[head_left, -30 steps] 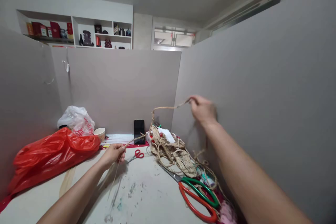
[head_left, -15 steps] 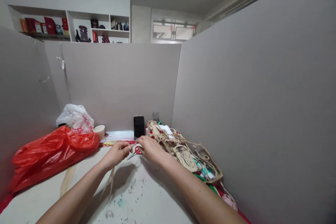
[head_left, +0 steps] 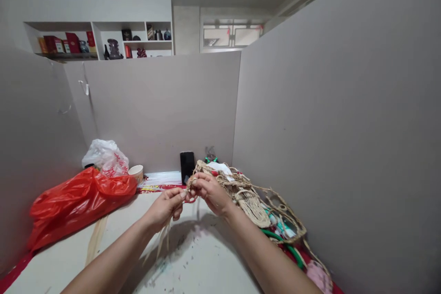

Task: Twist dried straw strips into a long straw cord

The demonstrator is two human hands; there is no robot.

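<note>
My left hand (head_left: 169, 204) pinches pale straw strands (head_left: 161, 241), whose loose ends hang below the palm over the white tabletop (head_left: 200, 257). Close beside it, my right hand (head_left: 211, 193) has its fingertips closed on a short brown twisted straw cord (head_left: 190, 183) that spans the small gap between the hands. A red loop, the handle of the scissors (head_left: 191, 200), shows just under the fingers. The blades are hidden, and whether a hand touches the scissors I cannot tell.
A heap of straw rope (head_left: 253, 206) lies along the right partition. At the left are a red plastic bag (head_left: 82, 204), a white plastic bag (head_left: 106, 158) and a paper cup (head_left: 136, 173). A black phone (head_left: 187, 166) leans on the back partition (head_left: 158, 110).
The view has shifted slightly. My right hand has turned, and its fingertips now show on the brown straw cord. The scissor blades, visible before, are now hidden.
</note>
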